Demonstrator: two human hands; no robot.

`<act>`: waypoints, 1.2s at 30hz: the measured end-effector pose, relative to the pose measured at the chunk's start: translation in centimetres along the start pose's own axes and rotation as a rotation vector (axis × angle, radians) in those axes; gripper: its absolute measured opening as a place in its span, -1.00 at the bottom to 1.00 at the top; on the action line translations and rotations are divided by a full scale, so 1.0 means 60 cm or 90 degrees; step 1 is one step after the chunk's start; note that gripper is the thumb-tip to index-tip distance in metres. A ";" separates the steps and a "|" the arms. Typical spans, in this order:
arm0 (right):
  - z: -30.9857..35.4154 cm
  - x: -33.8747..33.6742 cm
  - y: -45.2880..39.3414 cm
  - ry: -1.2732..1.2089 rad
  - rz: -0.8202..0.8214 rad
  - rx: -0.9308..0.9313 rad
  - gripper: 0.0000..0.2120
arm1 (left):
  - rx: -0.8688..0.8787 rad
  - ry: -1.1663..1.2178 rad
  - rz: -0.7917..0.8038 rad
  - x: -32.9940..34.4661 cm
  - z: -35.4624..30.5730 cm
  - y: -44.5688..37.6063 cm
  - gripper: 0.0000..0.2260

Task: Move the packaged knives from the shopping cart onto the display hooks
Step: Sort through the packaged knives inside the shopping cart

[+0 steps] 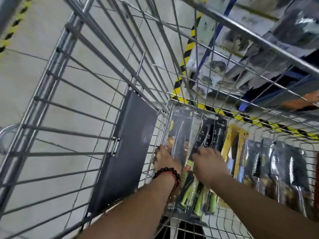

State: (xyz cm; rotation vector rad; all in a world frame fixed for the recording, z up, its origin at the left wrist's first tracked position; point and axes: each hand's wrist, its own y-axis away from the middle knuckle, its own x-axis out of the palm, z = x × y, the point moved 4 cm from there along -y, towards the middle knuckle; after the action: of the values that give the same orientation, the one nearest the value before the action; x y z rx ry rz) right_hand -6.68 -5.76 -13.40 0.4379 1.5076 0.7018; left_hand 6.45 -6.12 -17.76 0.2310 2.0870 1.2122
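Both arms reach down into a wire shopping cart (96, 94), where packaged knives (214, 152) lie in a row across the bottom. The left hand (166, 160), a dark bead bracelet (168, 172) on its wrist, grips the edge of the leftmost knife package (181, 133), fingers curled around it beside the cart's side wall. The right hand (209, 163) rests on the neighbouring black packages (209, 133); whether its fingers are clamped on one cannot be told. Yellow-and-black tape (259, 124) marks the floor beyond the cart.
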 end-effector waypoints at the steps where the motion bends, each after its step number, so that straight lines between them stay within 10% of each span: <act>1: 0.007 -0.009 -0.011 -0.071 -0.034 0.006 -0.69 | 0.008 0.004 -0.009 0.001 0.001 -0.001 -0.38; 7: 0.050 0.020 -0.087 -0.639 -0.008 0.276 -0.53 | 0.022 -0.026 -0.030 0.012 0.012 -0.005 -0.41; 17: 0.033 0.034 -0.154 -0.723 0.015 0.347 -0.10 | 0.034 -0.096 -0.012 0.023 0.020 -0.021 -0.36; 36: 0.009 0.004 -0.108 -0.926 -0.150 0.380 -0.84 | 0.094 -0.063 0.078 -0.013 0.023 -0.008 -0.31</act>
State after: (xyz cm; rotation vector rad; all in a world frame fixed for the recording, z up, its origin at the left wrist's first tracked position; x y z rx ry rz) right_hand -5.21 -10.30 -17.86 0.9229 0.2978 -0.3265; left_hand 8.02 -5.79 -18.23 0.4831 2.1028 1.0941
